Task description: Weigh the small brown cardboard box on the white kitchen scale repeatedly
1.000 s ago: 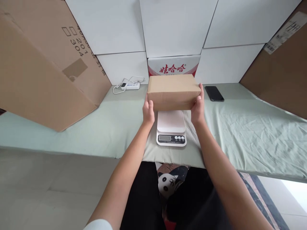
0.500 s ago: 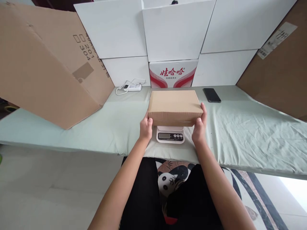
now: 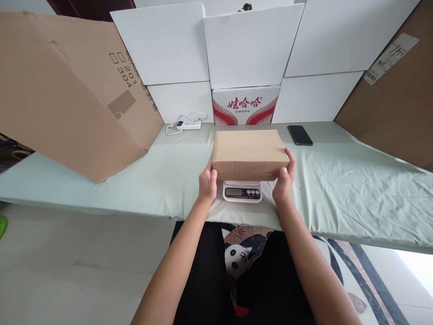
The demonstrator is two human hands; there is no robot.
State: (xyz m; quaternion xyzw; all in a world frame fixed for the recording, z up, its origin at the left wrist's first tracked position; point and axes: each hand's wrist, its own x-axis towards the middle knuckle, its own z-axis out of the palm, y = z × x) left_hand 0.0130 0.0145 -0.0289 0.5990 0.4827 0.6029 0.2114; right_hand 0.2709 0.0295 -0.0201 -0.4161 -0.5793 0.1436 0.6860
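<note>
1. The left hand (image 3: 207, 184) and right hand (image 3: 284, 183) grip the ends of a flat, matte brown cardboard box (image 3: 249, 153).
2. The box lies on a glossy white scale (image 3: 242, 193), on the wrinkled pale-green cloth (image 3: 338, 180).

Bare forearms, no sleeves, black trousers, two bare hands (image 3: 207, 184), no rings

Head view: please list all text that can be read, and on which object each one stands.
"娃哈哈", red: white carton behind the brown box.
"201" and "304": large cardboard sheet at left.
Small line under "娃哈哈": too small.
Scale display and button labels: too small.
Sticker at upper right: blurred.
</note>
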